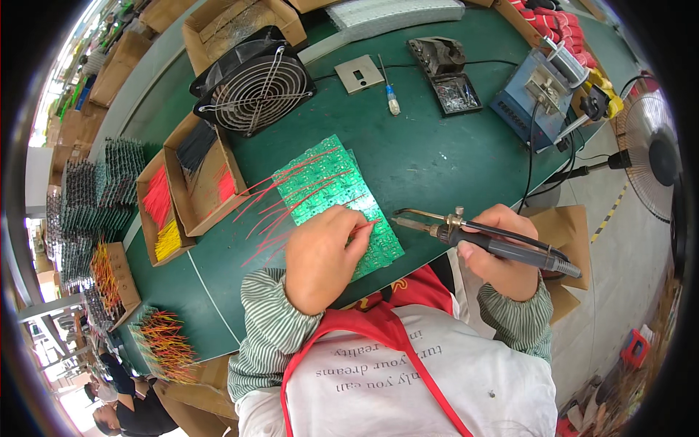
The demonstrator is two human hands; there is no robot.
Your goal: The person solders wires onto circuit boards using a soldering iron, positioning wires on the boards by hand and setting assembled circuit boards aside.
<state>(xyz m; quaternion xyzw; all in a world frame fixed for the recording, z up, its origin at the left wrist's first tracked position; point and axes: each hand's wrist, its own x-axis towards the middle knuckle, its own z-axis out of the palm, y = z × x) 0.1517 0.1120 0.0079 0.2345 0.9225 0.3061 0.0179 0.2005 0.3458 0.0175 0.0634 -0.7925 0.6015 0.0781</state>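
Note:
A panel of green circuit boards lies on the green bench in front of me, at a slant. Several thin red wires stick out from it toward the left. My left hand rests over the panel's near part, thumb and fingertips pinched on a red wire at the board; most of that wire is hidden by the hand. In my right hand is a soldering iron with a thin metal feed tube clamped above its barrel. Its tip points left, just off the panel's right edge.
Cardboard trays of red, yellow and black wires sit at left, beside stacked boards. A black fan, a screwdriver, a black tray and a blue soldering unit stand along the back. A floor fan is at right.

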